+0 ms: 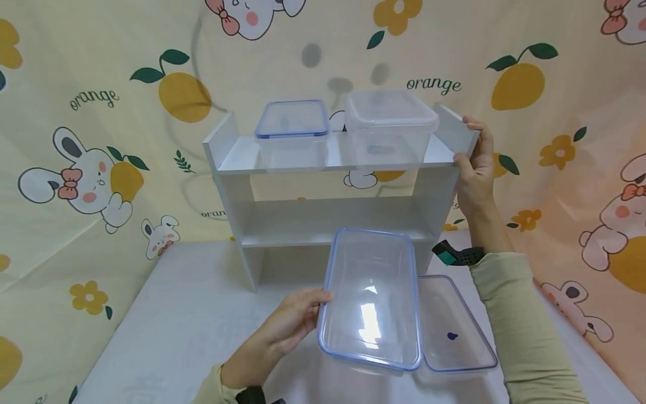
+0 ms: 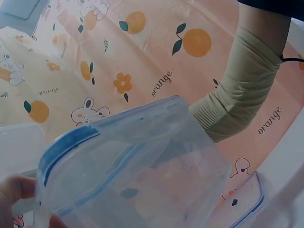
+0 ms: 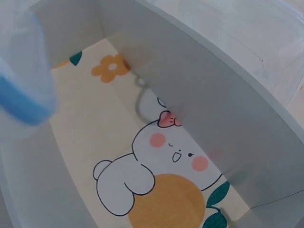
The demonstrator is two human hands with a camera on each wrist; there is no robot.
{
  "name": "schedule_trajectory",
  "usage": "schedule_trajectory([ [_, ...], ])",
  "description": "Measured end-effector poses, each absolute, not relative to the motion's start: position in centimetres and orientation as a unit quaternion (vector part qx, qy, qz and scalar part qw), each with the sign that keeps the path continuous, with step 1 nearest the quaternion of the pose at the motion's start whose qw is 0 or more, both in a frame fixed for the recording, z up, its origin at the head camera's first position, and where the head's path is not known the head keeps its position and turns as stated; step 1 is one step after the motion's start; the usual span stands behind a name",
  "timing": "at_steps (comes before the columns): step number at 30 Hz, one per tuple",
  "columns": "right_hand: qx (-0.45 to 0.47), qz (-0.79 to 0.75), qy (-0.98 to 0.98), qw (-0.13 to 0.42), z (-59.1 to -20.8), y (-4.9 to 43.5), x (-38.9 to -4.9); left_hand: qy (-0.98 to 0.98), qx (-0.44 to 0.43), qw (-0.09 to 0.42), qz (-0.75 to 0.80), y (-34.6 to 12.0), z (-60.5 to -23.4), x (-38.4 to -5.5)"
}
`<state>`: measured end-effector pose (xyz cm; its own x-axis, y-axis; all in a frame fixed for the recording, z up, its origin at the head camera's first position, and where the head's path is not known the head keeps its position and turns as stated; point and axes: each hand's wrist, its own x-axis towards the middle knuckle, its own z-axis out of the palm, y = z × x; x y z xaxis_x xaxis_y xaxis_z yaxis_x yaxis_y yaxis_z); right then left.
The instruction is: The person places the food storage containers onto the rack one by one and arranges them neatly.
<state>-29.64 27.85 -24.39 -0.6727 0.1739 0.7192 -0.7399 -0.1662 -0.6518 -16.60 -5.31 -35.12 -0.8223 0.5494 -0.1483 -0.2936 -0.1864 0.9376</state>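
My left hand (image 1: 295, 317) pinches the left edge of a clear plastic food container (image 1: 370, 292) with a blue-edged lid, tilted up in front of the shelf. In the left wrist view, that container (image 2: 137, 171) fills the lower middle, with the left fingers (image 2: 16, 190) at its edge. My right hand (image 1: 476, 168) grips the upper right side panel of a white shelf unit (image 1: 328, 216), thumb in front and fingers behind. On the shelf's top board stand a blue-rimmed clear container (image 1: 292, 134) and a larger clear container (image 1: 391, 129).
A clear rectangular lid or box (image 1: 456, 325) with a dark blue mark lies on the white table (image 1: 171, 314), right of the held container. Patterned cloth (image 1: 323, 56) hangs behind the shelf. The right wrist view looks into a shelf compartment (image 3: 228, 118).
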Motion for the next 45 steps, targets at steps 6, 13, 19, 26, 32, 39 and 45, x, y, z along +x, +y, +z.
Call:
schedule_trajectory([
  [6,0.260,0.721,-0.560,0.315,-24.2,27.8,-29.8,0.581,0.128,0.263,0.760,-4.8,-34.1,-16.9],
  [13,0.255,0.720,-0.567,0.309,-24.4,27.9,-29.6,0.579,0.139,0.255,0.762,-4.1,-33.2,-17.2],
  [19,0.250,0.718,-0.570,0.313,-24.3,28.1,-29.5,0.576,0.130,0.244,0.769,-3.3,-32.7,-17.7],
  [26,0.246,0.719,-0.571,0.311,-24.5,28.0,-29.5,0.569,0.120,0.231,0.780,-2.1,-32.6,-18.7],
  [32,0.254,0.717,-0.565,0.319,-24.4,28.0,-29.7,0.559,0.087,0.206,0.798,-0.8,-32.8,-19.6],
  [39,0.251,0.710,-0.572,0.324,-24.2,28.0,-29.7,0.554,0.076,0.190,0.807,-0.2,-33.0,-20.7],
  [45,0.255,0.719,-0.563,0.319,-24.4,27.9,-29.6,0.536,0.059,0.192,0.820,0.2,-33.0,-21.5],
])
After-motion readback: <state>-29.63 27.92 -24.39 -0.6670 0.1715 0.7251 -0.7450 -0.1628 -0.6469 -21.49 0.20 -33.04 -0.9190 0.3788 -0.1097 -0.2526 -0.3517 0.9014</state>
